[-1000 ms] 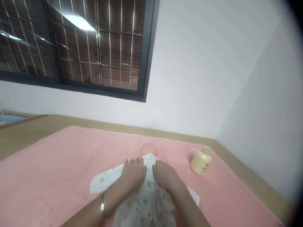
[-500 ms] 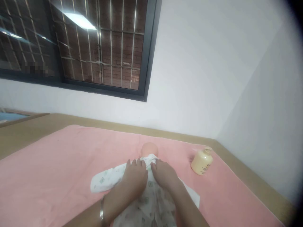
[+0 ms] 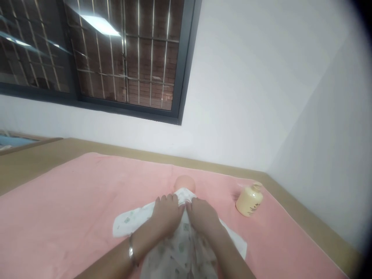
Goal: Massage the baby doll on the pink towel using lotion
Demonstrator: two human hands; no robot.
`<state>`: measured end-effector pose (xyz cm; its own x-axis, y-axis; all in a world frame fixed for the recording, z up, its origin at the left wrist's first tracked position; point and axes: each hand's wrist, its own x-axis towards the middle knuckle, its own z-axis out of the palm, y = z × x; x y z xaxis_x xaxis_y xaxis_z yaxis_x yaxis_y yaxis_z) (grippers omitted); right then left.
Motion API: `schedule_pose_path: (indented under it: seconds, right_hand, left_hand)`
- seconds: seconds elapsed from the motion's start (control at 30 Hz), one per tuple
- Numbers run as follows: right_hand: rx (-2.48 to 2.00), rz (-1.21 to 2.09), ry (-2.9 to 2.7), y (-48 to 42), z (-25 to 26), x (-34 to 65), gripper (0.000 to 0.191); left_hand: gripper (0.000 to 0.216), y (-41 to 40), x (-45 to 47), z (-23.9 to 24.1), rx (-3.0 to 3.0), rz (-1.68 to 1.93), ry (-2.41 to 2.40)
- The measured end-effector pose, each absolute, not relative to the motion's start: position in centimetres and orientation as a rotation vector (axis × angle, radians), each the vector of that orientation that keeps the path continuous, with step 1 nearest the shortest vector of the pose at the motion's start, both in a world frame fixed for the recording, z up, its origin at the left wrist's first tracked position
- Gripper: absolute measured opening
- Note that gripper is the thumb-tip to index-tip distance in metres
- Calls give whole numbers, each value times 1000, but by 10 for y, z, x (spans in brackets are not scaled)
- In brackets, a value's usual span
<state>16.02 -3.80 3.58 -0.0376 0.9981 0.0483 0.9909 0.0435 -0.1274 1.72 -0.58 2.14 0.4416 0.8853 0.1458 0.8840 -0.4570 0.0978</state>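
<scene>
A doll lies on a pink mat, and only its round bald head [image 3: 185, 183] shows past a white printed baby garment [image 3: 181, 244]. The garment's sleeves spread out to both sides, the left one in plain sight, the right one partly behind my right arm. At the neckline my left hand [image 3: 167, 212], with a silver bracelet on its wrist, has its fingers closed on the cloth. Close beside it my right hand [image 3: 202, 214] pinches the other side of the neckline. Both thumbs meet near the middle of the collar.
A pale yellow bottle [image 3: 249, 200] stands on the pink mat [image 3: 81, 201] to the right. Beyond the mat runs a tan table edge [image 3: 139, 153] against a white wall [image 3: 232, 97]. A dark-framed window [image 3: 180, 73] with metal bars is at upper left.
My thumbs have moved in closer together at the collar, and the fingers grip the cloth more tightly. The cloth at the neckline is bunched slightly differently. The view has shifted slightly.
</scene>
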Motion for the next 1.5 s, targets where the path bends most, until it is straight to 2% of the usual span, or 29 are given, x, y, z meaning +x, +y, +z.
schedule_pose_path:
  seconds: [0.37,0.57,0.83,1.1,1.5]
  right_hand:
    - [-2182,176,-1957,-19,21,161,55]
    - [-2151,357,-1886,-14,22,169,58]
    - [-2124,329,-1835,-7,6,172,61]
    - [-2109,361,-1668,2,-4,175,53]
    - [-2111,384,-1589,5,-10,179,50]
  left_hand:
    - [50,3,19,24,2470,371,1623]
    - [46,9,16,24,2372,457,1561]
    - [44,16,9,21,2264,529,1427]
    - [39,19,10,16,2288,525,1441]
    - [44,28,8,-2,2301,548,1440]
